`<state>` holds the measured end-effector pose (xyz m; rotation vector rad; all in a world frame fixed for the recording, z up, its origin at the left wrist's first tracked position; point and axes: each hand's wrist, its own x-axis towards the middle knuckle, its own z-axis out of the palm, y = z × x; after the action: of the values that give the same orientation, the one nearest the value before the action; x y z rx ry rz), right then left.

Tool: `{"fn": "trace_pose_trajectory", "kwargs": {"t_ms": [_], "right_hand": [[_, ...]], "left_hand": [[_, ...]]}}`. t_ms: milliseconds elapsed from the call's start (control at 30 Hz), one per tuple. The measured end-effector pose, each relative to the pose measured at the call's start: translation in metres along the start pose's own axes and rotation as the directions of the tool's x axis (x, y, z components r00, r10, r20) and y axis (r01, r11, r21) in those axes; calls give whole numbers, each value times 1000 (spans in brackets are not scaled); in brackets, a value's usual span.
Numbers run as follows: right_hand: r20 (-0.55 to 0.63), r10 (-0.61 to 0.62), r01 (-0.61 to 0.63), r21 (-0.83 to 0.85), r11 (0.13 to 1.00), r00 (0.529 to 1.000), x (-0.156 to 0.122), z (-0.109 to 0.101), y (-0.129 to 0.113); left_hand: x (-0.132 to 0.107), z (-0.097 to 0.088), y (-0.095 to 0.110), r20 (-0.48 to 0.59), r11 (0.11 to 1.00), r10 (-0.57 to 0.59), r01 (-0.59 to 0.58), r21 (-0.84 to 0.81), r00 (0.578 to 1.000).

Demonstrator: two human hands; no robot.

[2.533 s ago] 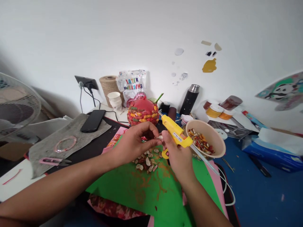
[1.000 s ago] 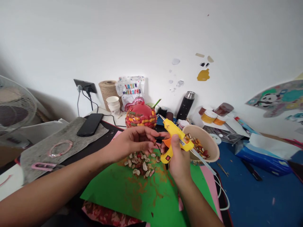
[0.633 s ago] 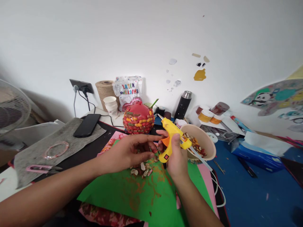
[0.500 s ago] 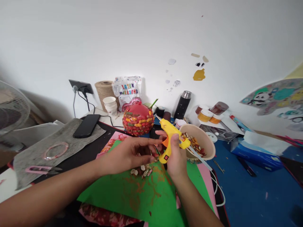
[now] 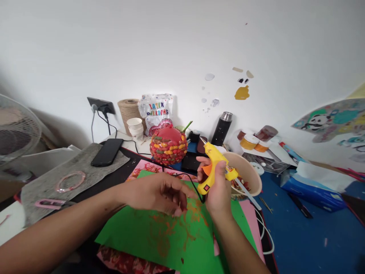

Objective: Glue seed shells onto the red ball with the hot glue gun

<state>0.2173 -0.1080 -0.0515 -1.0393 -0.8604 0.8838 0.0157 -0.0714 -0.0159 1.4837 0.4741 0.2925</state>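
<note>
My right hand [image 5: 219, 190] is wrapped round a yellow hot glue gun [image 5: 215, 161] with an orange trigger. Its nozzle points up and to the left, and a glue stick [image 5: 247, 194] sticks out of its back end. My left hand [image 5: 159, 194] hovers low over the green paper [image 5: 137, 232], fingers curled and thumb close to them. A bit of red shows at its fingertips, but what it holds is hidden. Behind the hands stands a red balloon [image 5: 169, 145] with rows of red, orange and green painted shells round it.
A beige bowl [image 5: 252, 177] of painted shells stands right of the glue gun. Toward the wall are a twine spool [image 5: 128, 110], paper cups [image 5: 135, 127] and a black thermos [image 5: 221, 129]. A phone [image 5: 107, 152] and pink snips [image 5: 49, 204] lie left, a tissue pack [image 5: 316, 192] right.
The glue gun has moved slightly right, away from my left hand. My left hand has dropped a little and curled; the loose shells beneath it no longer show.
</note>
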Motion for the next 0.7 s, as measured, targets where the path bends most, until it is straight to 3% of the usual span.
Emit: {"fn": "trace_pose_trajectory", "kwargs": {"t_ms": [67, 167, 233, 500, 700], "right_hand": [[9, 9, -9, 4, 1000, 1000, 0, 0, 0], [58, 7, -7, -10, 1000, 998, -4, 2, -1], [106, -4, 8, -37, 999, 994, -8, 3, -2], [203, -9, 34, -118, 992, 979, -15, 0, 6], [255, -93, 147, -199, 969, 962, -17, -1, 9]], "left_hand": [[5, -7, -1, -166, 991, 74, -91, -98, 983], [10, -21, -1, -477, 944, 151, -269, -190, 866], [11, -30, 0, -571, 917, 153, -331, -223, 807], [12, -35, -4, -630, 885, 240, -433, -170, 739], [12, -34, -4, -627, 884, 293, -455, -111, 722]]}}
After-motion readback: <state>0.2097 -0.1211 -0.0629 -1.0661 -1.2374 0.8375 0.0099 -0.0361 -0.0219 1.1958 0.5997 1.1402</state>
